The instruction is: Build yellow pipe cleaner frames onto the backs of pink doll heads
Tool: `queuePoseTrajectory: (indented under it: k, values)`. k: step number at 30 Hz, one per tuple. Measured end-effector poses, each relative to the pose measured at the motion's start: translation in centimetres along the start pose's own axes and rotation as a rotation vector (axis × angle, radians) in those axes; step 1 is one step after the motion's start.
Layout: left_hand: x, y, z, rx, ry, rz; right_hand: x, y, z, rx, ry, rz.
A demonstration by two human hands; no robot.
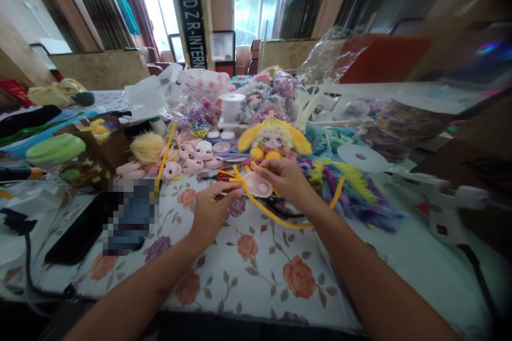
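Both of my hands work a long yellow pipe cleaner [280, 218] over the flowered tablecloth [256, 261]. My left hand [212, 208] pinches its bent, forked end between thumb and fingers. Fingers closed, my right hand [286, 178] grips the same pipe cleaner a little further along, just above a small pink round disc [258, 185]. The wire loops down under my right wrist and rises again at the right. A yellow-haired doll [274, 141] sits just behind my hands.
Pink doll heads [192, 154] and a second yellow pipe cleaner [165, 157] lie to the left. A white glue gun [440, 197] rests at the right, beside purple and green yarn [360, 192]. A green lid [56, 149], a blurred-out object [130, 216] and plastic bags crowd the table.
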State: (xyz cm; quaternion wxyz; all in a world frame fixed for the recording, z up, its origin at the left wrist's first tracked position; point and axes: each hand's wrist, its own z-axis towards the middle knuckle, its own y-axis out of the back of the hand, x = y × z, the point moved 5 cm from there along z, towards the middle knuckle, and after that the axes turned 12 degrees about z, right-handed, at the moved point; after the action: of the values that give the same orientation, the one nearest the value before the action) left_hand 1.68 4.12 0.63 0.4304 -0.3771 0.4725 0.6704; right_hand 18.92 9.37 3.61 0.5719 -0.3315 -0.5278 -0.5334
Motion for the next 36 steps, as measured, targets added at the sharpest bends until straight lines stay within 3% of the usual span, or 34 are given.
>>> queuePoseTrajectory:
  k: [6,13,19,23,29,33,36]
  values:
    - [0.3,0.0,0.1,-0.032,0.023,-0.014,0.3,-0.6,-0.2,0.009,0.014,-0.041]
    - [-1.5,0.8,-0.3,-0.153,-0.299,0.228,0.2,-0.7,-0.4,0.011,-0.01,-0.035]
    - [-2.1,0.4,-0.5,-0.166,-0.442,0.395,0.6,-0.8,-0.5,-0.005,-0.015,-0.039]
    - [-2.6,-0.3,-0.9,-0.068,-0.522,0.42,0.3,-0.6,-0.3,-0.029,-0.021,-0.032]
    - [-3.6,-2.1,-3.0,0.287,-0.677,0.351,-0.9,1.7,0.6,-0.203,-0.011,-0.113]
    - [-3.6,-1.5,-2.8,0.246,-0.616,0.357,-1.0,2.4,0.8,-0.23,-0.006,-0.157]
    - [-3.1,-0.6,-1.8,0.206,-0.426,0.313,-0.8,2.6,0.8,-0.222,-0.001,-0.166]
